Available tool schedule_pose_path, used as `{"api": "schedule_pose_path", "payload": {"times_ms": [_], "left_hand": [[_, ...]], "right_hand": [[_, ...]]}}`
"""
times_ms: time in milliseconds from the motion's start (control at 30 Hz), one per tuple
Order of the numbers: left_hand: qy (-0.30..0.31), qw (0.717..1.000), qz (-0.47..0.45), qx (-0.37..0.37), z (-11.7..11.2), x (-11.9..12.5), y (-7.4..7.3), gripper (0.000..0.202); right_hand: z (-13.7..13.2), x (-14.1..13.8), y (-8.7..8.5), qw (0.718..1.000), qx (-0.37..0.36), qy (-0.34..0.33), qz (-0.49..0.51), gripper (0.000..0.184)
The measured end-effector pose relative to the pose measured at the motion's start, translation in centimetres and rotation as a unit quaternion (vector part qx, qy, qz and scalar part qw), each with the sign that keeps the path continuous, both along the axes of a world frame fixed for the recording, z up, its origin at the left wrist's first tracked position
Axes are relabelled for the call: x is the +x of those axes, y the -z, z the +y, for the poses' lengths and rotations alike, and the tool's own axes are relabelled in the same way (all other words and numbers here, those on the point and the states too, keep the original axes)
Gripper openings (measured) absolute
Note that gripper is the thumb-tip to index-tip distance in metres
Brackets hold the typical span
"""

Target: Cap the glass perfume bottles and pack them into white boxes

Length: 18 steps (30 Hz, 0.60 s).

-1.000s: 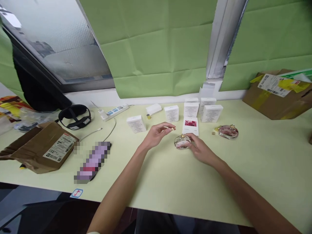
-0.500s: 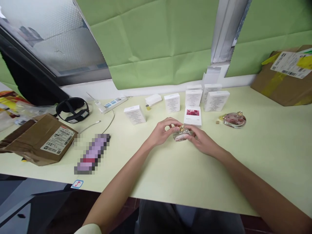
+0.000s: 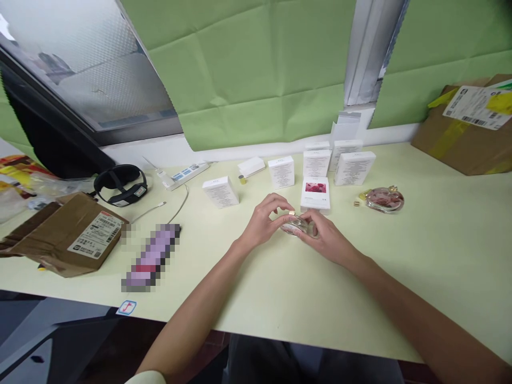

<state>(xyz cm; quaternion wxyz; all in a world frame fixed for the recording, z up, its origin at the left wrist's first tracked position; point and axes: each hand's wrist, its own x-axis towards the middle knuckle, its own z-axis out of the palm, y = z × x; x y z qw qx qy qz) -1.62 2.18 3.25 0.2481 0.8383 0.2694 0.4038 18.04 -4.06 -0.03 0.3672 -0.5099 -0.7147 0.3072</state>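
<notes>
A clear glass perfume bottle with a gold top is held between my two hands just above the table. My right hand grips the bottle's right side, with the thumb along its near face. At its left end, my left hand is curled with thumb and fingertips against the bottle beside the gold top. Part of the glass is hidden behind the fingers. Right behind the hands lies a white box with a pink rose picture. Farther right, another perfume bottle with pink contents rests near a small gold piece.
Several white boxes stand along the back, with a small gold cap near them. On the left are an opened carton, a black headset, a power strip and a blurred phone. A taped carton sits back right.
The perfume bottle has been turned and tilted between my hands, its gold top now nearer my left fingers. The camera view has shifted slightly; the things on the table stay put.
</notes>
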Motion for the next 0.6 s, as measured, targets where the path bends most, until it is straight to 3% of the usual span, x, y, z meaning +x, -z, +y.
{"api": "schedule_pose_path", "payload": {"times_ms": [333,600], "left_hand": [[-0.019,1.000,0.004,0.011,-0.14,-0.01,0.05,0.016],[0.009,0.998,-0.006,-0.064,-0.08,-0.26,-0.35,0.017]], "right_hand": [[-0.49,-0.34,-0.23,0.999,0.029,0.001,-0.040,0.019],[-0.61,-0.60,-0.17,0.996,0.061,0.014,-0.064,0.016]]}}
